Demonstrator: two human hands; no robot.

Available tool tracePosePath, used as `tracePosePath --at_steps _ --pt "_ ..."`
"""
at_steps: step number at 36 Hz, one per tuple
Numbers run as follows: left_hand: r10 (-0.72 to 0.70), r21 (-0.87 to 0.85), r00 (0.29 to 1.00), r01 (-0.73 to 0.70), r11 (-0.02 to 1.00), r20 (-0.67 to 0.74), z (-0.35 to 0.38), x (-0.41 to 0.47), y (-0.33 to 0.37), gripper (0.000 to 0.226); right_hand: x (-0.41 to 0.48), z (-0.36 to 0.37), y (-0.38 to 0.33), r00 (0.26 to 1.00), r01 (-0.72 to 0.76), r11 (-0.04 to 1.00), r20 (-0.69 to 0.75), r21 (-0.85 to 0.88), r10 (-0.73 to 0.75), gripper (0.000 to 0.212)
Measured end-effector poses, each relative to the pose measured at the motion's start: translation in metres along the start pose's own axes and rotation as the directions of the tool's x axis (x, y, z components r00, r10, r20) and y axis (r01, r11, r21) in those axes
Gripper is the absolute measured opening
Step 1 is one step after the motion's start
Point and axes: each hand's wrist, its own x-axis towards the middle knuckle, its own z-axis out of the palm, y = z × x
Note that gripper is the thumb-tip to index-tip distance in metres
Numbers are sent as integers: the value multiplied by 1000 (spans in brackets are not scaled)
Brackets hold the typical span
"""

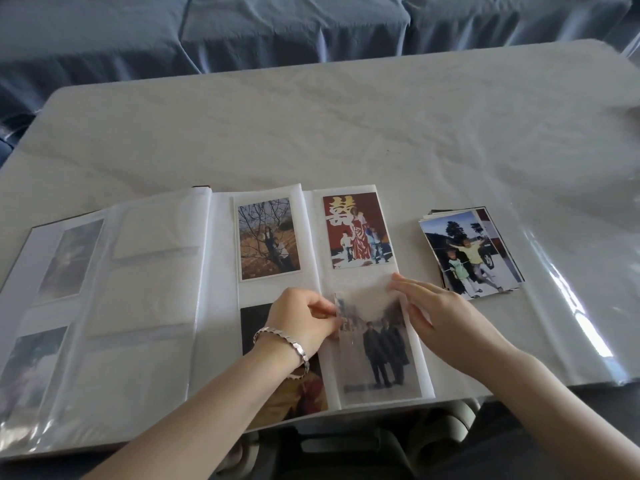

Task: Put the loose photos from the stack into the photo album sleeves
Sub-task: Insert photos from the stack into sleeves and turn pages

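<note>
The photo album (145,306) lies open at the table's front edge. A photo of two people in dark coats (377,355) sits in the lower right sleeve, its upper part under the hazy plastic. My left hand (304,318), wearing a silver bracelet, pinches the left edge of that photo and sleeve. At the sleeve's upper right corner my right hand (440,317) rests on the plastic, fingers extended. The stack of loose photos (471,254) lies right of the album, topped by a picture of children beside a dark car.
Filled sleeves show a tree photo (268,239), a red wedding photo (356,230) and a dark one under my left wrist. The white table (346,126) has a glossy plastic cover. A blue-covered sofa (242,32) stands behind it.
</note>
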Motion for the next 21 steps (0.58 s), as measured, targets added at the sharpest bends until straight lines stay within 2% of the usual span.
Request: tracePosePath --at_steps 5,10,17,21 --pt "-37 -41 997 40 998 64 3 -4 4 22 2 0 2 1000 -25 1000 18 -17 25 37" --pt "-159 -114 981 171 979 108 0 -3 9 23 0 0 3 1000 -18 1000 11 -11 18 36" --pt "-170 59 971 163 985 167 4 -2 7 12 -2 0 1 1000 -4 1000 -2 -1 4 34" --pt "-183 84 969 171 982 168 6 -3 8 14 -2 -1 1 1000 5 1000 -6 -2 -5 33"
